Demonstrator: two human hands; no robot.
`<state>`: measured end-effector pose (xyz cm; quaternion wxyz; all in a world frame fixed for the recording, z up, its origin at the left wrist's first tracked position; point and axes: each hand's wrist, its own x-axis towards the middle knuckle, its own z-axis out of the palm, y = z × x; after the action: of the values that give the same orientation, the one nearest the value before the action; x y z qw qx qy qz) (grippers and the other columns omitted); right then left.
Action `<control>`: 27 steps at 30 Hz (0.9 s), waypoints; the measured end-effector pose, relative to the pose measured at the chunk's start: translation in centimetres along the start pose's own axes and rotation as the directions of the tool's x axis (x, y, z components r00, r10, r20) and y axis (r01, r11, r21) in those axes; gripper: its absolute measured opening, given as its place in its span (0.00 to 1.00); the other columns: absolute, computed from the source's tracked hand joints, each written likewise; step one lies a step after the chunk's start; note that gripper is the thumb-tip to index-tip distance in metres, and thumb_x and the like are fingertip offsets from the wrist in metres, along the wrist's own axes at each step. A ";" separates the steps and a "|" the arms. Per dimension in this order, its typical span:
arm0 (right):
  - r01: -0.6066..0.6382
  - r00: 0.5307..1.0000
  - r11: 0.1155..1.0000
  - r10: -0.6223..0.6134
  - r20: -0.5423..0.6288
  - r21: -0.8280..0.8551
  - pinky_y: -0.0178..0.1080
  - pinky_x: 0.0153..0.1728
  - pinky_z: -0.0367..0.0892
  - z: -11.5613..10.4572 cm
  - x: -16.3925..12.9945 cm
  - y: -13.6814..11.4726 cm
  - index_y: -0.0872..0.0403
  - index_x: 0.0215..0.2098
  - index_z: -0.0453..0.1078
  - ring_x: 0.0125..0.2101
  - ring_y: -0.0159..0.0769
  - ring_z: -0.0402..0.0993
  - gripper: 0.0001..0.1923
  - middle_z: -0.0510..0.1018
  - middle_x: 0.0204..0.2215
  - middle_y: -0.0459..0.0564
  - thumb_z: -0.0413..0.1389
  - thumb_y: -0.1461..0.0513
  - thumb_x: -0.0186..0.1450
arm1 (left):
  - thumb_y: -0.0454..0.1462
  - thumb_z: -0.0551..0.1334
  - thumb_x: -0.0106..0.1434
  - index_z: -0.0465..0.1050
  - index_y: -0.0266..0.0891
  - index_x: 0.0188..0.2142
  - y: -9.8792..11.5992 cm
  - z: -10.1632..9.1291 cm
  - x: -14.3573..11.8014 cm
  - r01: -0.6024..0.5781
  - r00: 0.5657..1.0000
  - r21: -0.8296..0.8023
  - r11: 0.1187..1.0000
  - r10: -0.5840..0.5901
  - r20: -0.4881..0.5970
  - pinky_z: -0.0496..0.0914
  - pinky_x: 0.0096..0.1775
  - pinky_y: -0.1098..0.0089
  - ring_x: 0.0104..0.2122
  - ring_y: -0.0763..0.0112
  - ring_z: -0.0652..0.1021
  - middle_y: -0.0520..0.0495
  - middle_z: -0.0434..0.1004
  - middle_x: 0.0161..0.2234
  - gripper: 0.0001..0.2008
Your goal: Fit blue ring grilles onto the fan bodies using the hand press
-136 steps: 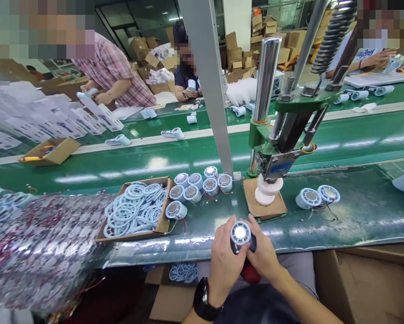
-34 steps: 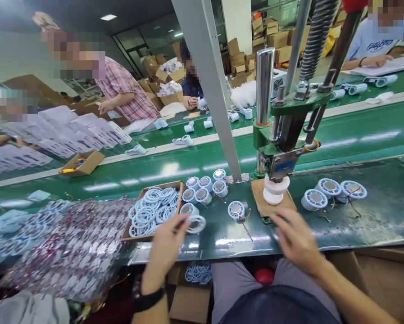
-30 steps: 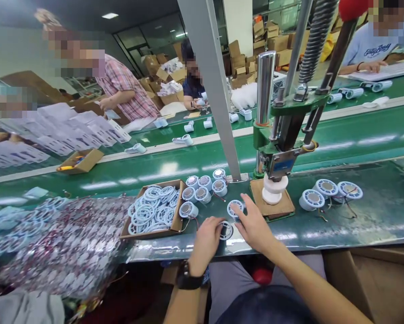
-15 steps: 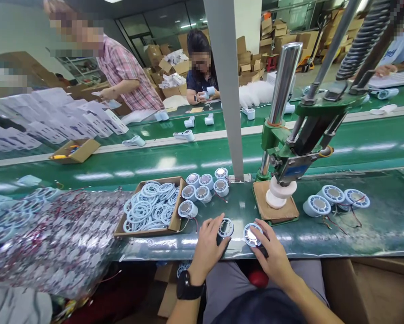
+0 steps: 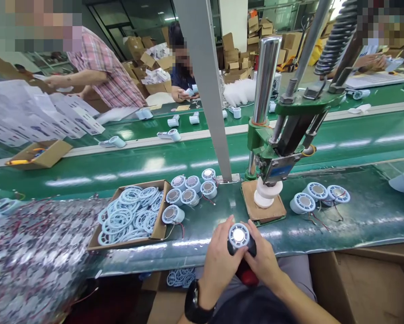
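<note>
Holding round motor unit (image 5: 238, 236) w/ both hands: left hand (image 5: 218, 258) and right hand (image 5: 264, 258) closed on rim. Prob. light, rigid plastic; grip sides.

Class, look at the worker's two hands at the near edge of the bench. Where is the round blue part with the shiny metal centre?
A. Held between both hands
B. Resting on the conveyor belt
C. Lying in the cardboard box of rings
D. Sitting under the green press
A: the round blue part sits between the left hand and the right hand, in front of the bench edge, apart from the cardboard box and the green press.
</note>
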<state>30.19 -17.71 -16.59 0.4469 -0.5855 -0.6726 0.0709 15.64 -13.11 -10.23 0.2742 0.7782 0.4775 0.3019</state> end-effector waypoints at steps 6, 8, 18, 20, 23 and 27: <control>-0.014 1.000 1.000 0.014 0.028 0.005 0.42 0.47 0.80 -0.2 0.5 -0.4 0.54 0.74 0.35 0.50 0.43 0.81 0.47 0.79 0.54 0.57 0.48 0.71 0.61 | 0.25 0.65 0.54 0.70 0.45 0.58 0.6 0.3 -0.3 0.094 0.995 -0.022 0.995 -0.094 -0.030 0.75 0.53 0.53 0.53 0.54 0.78 0.43 0.78 0.52 0.32; -0.017 0.999 1.000 0.016 0.039 0.010 0.42 0.46 0.80 -0.4 0.7 -0.6 0.53 0.75 0.32 0.49 0.43 0.82 0.49 0.80 0.53 0.56 0.48 0.72 0.60 | 0.24 0.64 0.54 0.70 0.46 0.58 0.8 0.5 -0.4 0.111 0.992 -0.022 0.994 -0.112 -0.051 0.75 0.52 0.54 0.52 0.55 0.78 0.44 0.78 0.52 0.32; -0.024 0.998 0.999 0.022 0.063 0.044 0.42 0.46 0.80 -0.3 0.9 -0.7 0.56 0.75 0.29 0.48 0.43 0.82 0.49 0.79 0.55 0.56 0.47 0.72 0.60 | 0.29 0.64 0.59 0.68 0.46 0.58 0.6 2.1 -1.6 0.109 0.974 -0.027 0.994 -0.113 -0.197 0.74 0.51 0.54 0.51 0.54 0.77 0.42 0.77 0.51 0.28; -0.030 0.997 0.999 0.027 0.077 0.042 0.42 0.47 0.80 -0.3 0.8 -0.7 0.55 0.75 0.32 0.49 0.42 0.82 0.47 0.78 0.55 0.57 0.47 0.72 0.62 | 0.31 0.64 0.60 0.66 0.45 0.59 0.5 2.5 -1.9 0.122 0.968 -0.055 0.991 -0.132 -0.214 0.73 0.52 0.52 0.52 0.53 0.77 0.40 0.76 0.53 0.28; -0.008 0.993 0.999 0.004 0.114 0.033 0.44 0.52 0.78 -0.5 0.7 -0.6 0.53 0.74 0.44 0.54 0.43 0.78 0.41 0.76 0.58 0.58 0.46 0.72 0.63 | 0.34 0.64 0.62 0.61 0.43 0.62 0.5 3.1 -2.2 0.139 0.958 -0.123 0.983 -0.165 -0.235 0.71 0.55 0.50 0.55 0.52 0.76 0.37 0.74 0.55 0.29; 0.046 0.989 0.998 -0.051 0.141 0.033 0.46 0.54 0.77 -0.9 0.9 -0.3 0.54 0.71 0.53 0.56 0.44 0.76 0.35 0.74 0.59 0.60 0.46 0.71 0.65 | 0.37 0.63 0.64 0.55 0.40 0.64 0.1 4.1 -2.5 0.138 0.946 -0.174 0.975 -0.182 -0.269 0.70 0.57 0.50 0.57 0.52 0.74 0.34 0.72 0.56 0.31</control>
<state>30.72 -17.39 -15.40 0.4083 -0.5558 -0.7155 0.1114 17.81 -16.04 -13.44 0.2857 0.6623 0.5487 0.4227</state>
